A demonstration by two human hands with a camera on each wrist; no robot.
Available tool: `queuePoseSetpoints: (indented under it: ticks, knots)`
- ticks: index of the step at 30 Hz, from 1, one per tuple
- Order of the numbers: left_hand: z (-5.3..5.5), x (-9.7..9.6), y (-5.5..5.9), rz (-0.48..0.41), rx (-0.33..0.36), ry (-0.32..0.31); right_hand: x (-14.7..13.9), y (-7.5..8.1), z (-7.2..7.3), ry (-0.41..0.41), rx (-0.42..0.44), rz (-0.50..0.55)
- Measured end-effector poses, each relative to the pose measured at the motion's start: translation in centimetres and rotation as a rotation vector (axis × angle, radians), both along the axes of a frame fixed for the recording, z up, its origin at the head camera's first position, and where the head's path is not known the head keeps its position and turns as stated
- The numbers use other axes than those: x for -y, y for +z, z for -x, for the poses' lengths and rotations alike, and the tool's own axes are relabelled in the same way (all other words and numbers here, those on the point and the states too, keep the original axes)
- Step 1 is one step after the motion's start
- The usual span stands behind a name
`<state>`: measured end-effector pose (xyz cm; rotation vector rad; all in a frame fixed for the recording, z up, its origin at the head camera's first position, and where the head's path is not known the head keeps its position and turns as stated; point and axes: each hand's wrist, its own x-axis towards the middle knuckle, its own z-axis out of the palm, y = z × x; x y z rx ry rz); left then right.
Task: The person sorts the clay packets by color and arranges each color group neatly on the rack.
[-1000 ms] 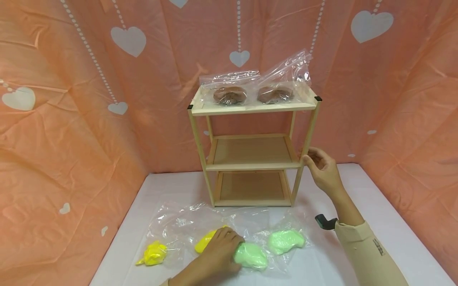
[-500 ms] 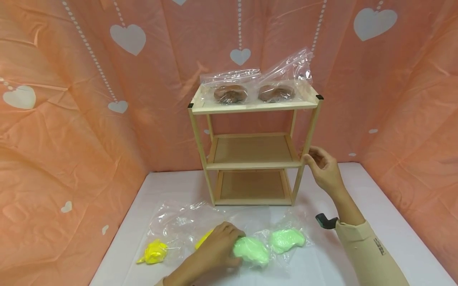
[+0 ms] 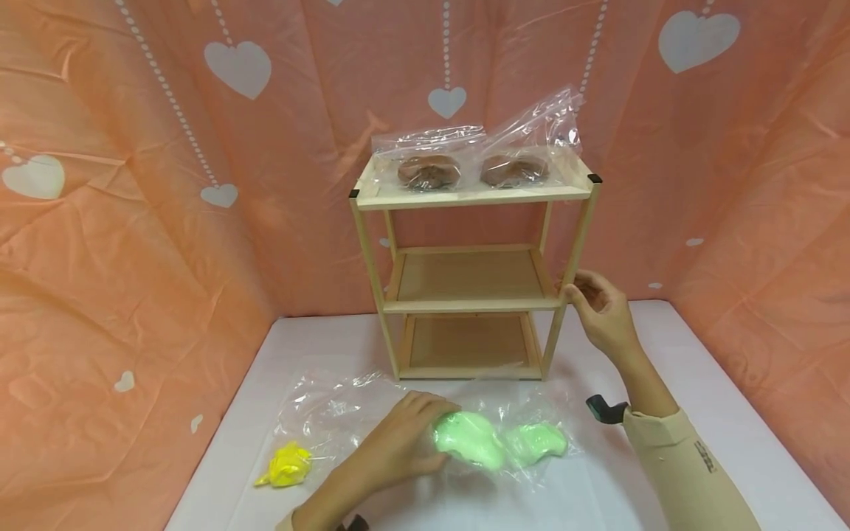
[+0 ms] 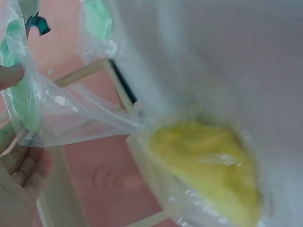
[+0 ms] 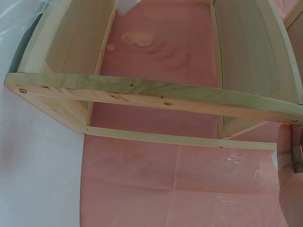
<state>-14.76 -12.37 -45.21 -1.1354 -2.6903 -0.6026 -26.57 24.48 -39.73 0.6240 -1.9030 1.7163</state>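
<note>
My left hand [image 3: 408, 439] pinches a clear bag holding a light green soft lump [image 3: 470, 439]; in the left wrist view, thumb and fingers stand on either side of that green lump [image 4: 21, 94]. A second bagged green lump [image 3: 538, 442] lies on the table just to its right. One bagged yellow lump [image 3: 287, 464] lies at the left; another yellow lump [image 4: 203, 170], hidden behind my left hand in the head view, shows in the left wrist view. My right hand [image 3: 604, 317] grips the right front post of a three-tier wooden shelf [image 3: 471, 306] at its middle tier.
On the shelf's top tier sit two bagged brown round pieces [image 3: 428, 173], their plastic standing up behind. The shelf stands on a white-covered table [image 3: 319, 343]. Orange-pink cloth [image 3: 299, 147] with white hearts encloses the back and both sides.
My left hand has lifted the green bag off the table and brought it slightly up and towards the shelf. My right hand stays on the post.
</note>
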Motion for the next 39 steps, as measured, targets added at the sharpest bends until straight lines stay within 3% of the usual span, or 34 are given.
queuePoseSetpoints:
  ticks: [5,12,16,25,30,39]
  knots:
    - [0.1,0.4,1.3,-0.069,-0.031,-0.014,0.0,0.0,0.1,-0.004,-0.003,-0.015]
    - [0.5,0.8,2.7,-0.135,-0.213,-0.082,0.1,0.0,0.2,-0.002,-0.003,-0.01]
    - [0.6,1.0,3.6,-0.17,-0.269,-0.115,0.1,0.0,0.2,-0.003,0.0,-0.007]
    - [0.8,1.5,6.0,-0.196,-0.32,-0.085,0.1,-0.1,0.2,-0.015,0.003,-0.019]
    - [1.5,1.7,7.3,-0.231,-0.355,-0.072,0.1,0.0,0.1,-0.02,0.005,-0.026]
    - [3.8,0.7,10.0,-0.298,-0.44,-0.062,0.1,0.0,0.1,-0.01,-0.003,-0.013]
